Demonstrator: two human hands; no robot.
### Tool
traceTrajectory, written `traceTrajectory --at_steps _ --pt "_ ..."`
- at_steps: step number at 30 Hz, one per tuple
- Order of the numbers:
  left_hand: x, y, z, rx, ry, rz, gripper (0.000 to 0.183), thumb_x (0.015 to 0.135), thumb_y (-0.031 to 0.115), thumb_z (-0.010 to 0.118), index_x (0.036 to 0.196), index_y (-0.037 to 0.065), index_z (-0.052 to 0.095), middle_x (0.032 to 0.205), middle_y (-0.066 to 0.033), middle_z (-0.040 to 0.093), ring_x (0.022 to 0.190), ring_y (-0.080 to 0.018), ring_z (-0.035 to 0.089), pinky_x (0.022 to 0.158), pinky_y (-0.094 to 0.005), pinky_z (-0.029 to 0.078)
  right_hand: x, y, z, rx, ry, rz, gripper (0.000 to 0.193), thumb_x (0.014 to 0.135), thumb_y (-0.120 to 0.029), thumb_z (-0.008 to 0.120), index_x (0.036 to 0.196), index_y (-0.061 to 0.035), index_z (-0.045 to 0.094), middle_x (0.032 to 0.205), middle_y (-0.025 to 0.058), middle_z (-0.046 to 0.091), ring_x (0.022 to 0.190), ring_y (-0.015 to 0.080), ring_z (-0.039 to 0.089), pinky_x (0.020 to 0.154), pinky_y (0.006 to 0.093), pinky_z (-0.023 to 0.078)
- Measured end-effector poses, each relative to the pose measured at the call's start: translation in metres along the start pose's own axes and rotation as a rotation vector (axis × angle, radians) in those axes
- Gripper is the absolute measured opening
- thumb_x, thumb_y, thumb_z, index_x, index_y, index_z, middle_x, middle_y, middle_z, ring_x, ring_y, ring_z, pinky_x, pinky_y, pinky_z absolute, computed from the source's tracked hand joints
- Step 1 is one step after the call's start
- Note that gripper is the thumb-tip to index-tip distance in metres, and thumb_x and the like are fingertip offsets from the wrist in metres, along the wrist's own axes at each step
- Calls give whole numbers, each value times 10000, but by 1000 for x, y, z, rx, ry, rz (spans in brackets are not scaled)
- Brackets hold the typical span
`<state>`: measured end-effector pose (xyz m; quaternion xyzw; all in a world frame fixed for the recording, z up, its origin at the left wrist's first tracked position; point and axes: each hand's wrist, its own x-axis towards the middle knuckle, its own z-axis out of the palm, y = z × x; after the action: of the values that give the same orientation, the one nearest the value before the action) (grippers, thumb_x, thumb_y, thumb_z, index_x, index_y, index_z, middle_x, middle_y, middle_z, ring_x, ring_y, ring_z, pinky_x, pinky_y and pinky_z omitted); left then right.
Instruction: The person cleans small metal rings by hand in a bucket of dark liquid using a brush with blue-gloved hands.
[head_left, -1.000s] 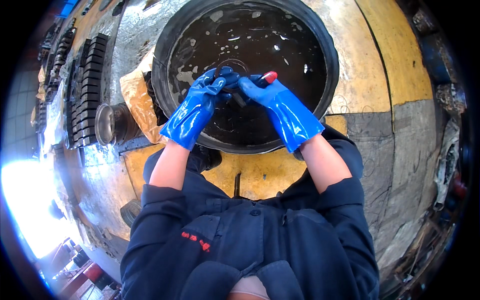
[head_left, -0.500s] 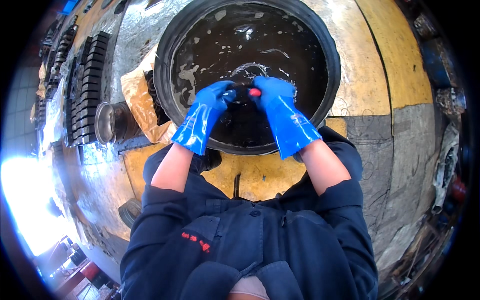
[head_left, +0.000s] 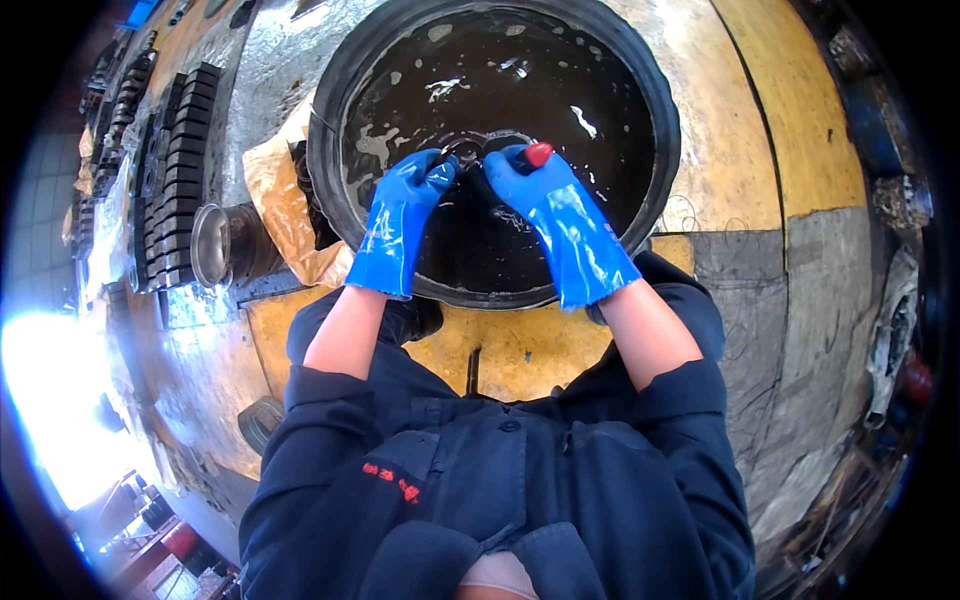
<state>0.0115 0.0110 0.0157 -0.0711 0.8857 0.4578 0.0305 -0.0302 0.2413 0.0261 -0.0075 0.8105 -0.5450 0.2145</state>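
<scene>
The floor (head_left: 715, 150), covered with worn yellowish and grey sheets, spreads out on every side. On it, directly in front of the seated person, stands a wide black round tub (head_left: 326, 150) filled with dark liquid (head_left: 560, 105), whose surface carries pale patches and bright glints. To the left of the tub runs a row of dark ribbed blocks (head_left: 183, 180), and crumpled brown wrapping (head_left: 272, 195) lies close against the tub's left side.

Both hands, in long blue gloves, are over the near half of the tub. The left hand (head_left: 412, 185) is closed on the left edge of a dark round part (head_left: 463, 152). The right hand (head_left: 538, 188) is wrapped around a red-ended handle (head_left: 538, 154), its red end pointing right; the handle's other end is hard to make out. A metal cylinder (head_left: 212, 247) lies left of the wrapping. The dark round part is between the hands, near the tub's middle.
</scene>
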Motion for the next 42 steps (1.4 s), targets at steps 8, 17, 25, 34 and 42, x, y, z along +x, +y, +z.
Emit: traceTrajectory --at_steps 8,17,25,34,42 --pt "-9 7 7 -278 -70 -115 482 1083 401 779 1407 44 772 1147 -29 789 998 -129 697 859 -306 560 -1 10 -6 428 -190 124 417 1036 -429 715 1106 -37 835 994 139 843 941 263 811 877 389 603" --pt "-12 10 -15 -290 6 -260 485 1080 449 765 1326 32 782 1195 -60 828 1073 -164 759 850 -323 595 -6 13 9 -559 252 -171 330 1020 -515 721 1030 -194 801 966 135 816 958 396 789 849 500 633" --pt "-8 8 -13 -410 -89 -306 476 1075 478 764 1339 83 791 1204 -44 832 1093 -145 744 896 -320 572 -4 9 9 175 -106 -83 383 1025 -448 724 1138 -106 855 989 117 842 907 286 811 899 382 623" --pt "6 -21 5 191 33 115 423 1036 290 777 1388 57 747 1203 -184 817 1108 -329 788 1001 -400 595 8 0 -26 383 25 11 324 1035 -365 782 1113 -53 828 917 32 794 824 132 734 761 306 576" --pt "0 -17 6 114 69 241 322 995 146 763 1311 111 813 1183 -164 827 1071 -318 818 914 -387 641 -33 -31 -49 509 97 60 309 1055 -362 763 1140 -67 806 967 20 786 847 138 727 754 320 569"
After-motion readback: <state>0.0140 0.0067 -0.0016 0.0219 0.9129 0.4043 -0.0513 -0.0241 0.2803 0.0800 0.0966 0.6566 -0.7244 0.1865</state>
